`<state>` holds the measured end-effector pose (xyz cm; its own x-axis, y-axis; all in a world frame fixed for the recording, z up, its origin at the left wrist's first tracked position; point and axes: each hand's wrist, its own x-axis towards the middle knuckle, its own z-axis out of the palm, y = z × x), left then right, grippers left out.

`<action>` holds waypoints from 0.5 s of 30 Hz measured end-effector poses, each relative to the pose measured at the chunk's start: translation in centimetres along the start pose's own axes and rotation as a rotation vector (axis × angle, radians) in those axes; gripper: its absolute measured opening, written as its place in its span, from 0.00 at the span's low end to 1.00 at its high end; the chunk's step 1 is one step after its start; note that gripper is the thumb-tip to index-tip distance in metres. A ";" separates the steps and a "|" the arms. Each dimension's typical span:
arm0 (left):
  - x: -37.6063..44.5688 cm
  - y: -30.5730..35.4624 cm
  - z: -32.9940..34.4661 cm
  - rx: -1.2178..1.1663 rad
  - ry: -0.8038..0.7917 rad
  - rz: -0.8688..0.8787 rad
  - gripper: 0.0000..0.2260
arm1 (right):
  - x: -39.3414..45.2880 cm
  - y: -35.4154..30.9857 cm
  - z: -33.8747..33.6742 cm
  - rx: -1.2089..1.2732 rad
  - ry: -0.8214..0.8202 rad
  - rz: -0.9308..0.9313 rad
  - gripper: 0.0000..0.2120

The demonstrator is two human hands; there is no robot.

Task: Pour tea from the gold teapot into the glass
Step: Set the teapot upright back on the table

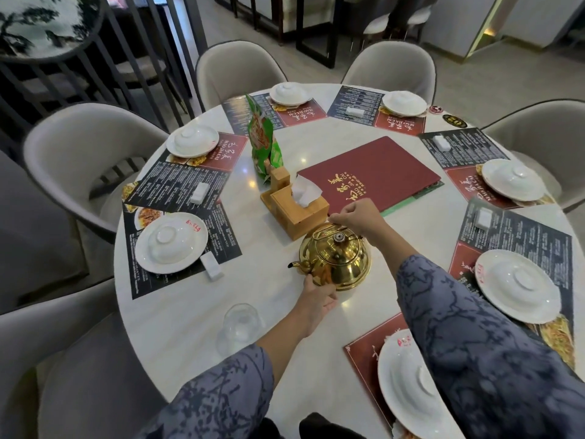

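Observation:
The gold teapot (337, 259) stands on the round white table (177, 315), its spout pointing left. My right hand (356, 218) is closed on the top of the teapot's handle, above the lid. My left hand (318, 301) rests against the pot's lower front side, fingers touching the base. An empty clear glass (242, 321) stands upright on the table nearer to me, to the left of my left forearm.
A wooden tissue box (296, 210) and a red menu (376, 172) lie just behind the teapot. A green snack bag (264, 144) stands further back. Place settings with white plates and upturned bowls (171, 242) ring the table; grey chairs surround it.

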<state>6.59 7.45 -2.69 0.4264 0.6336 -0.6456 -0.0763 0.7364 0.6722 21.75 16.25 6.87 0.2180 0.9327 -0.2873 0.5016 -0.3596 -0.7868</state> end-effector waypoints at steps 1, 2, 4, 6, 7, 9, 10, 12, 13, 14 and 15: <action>0.3 0.2 0.1 0.000 0.002 -0.003 0.39 | 0.4 0.1 -0.1 0.000 -0.002 0.001 0.19; 0.5 0.4 0.1 -0.005 0.005 -0.006 0.39 | 0.9 0.2 -0.2 0.003 -0.004 0.002 0.19; 1.0 0.7 0.2 -0.015 0.005 -0.007 0.39 | 1.7 0.4 -0.3 0.010 -0.013 0.012 0.20; 1.6 0.7 0.2 -0.024 0.000 -0.009 0.39 | 2.5 0.5 -0.5 0.004 -0.027 0.023 0.20; 1.9 0.8 0.3 -0.029 0.001 -0.015 0.40 | 2.8 0.5 -0.5 -0.001 -0.034 0.027 0.20; 2.2 0.8 0.4 -0.034 0.004 -0.035 0.43 | 3.3 0.6 -0.7 -0.012 -0.040 0.036 0.20; 2.3 0.9 0.5 -0.028 0.002 -0.046 0.45 | 3.4 0.7 -0.8 -0.017 -0.039 0.035 0.21; 2.4 0.7 0.6 -0.005 -0.017 -0.065 0.47 | 3.7 1.0 -0.9 -0.020 -0.042 0.031 0.24; 2.5 0.5 0.6 0.012 -0.021 -0.072 0.47 | 3.7 1.1 -0.9 -0.023 -0.042 0.033 0.24; 2.5 0.5 0.5 0.034 -0.026 -0.079 0.46 | 3.8 1.3 -0.9 -0.027 -0.041 0.035 0.24; 2.5 0.4 0.5 0.067 -0.040 -0.082 0.44 | 3.8 1.5 -0.9 -0.028 -0.040 0.038 0.23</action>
<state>8.09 9.19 -3.79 0.4645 0.5607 -0.6855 0.0204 0.7671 0.6412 24.11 19.28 5.09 0.2042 0.9185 -0.3387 0.5168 -0.3950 -0.7595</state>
